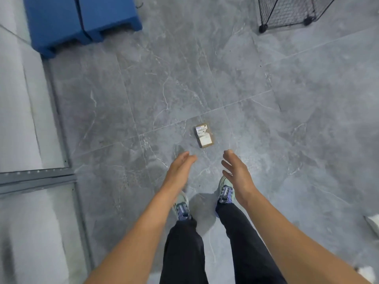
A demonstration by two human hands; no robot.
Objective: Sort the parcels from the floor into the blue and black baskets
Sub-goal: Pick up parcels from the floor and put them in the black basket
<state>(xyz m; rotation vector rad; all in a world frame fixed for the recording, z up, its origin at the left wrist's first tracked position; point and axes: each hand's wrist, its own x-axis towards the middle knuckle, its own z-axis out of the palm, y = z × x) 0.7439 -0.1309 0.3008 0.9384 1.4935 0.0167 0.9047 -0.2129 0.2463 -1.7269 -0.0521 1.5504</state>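
A parcel-sorting room is showing. On grey marbled floor tiles, blue plastic baskets and a black wire basket are standing.

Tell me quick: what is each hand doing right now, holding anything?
Left hand: open, fingers straight, holding nothing, short of the small brown cardboard parcel with white labels.
Right hand: open, fingers relaxed, holding nothing.

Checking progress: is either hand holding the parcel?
No, the parcel lies on the floor, clear of the left hand and right hand.
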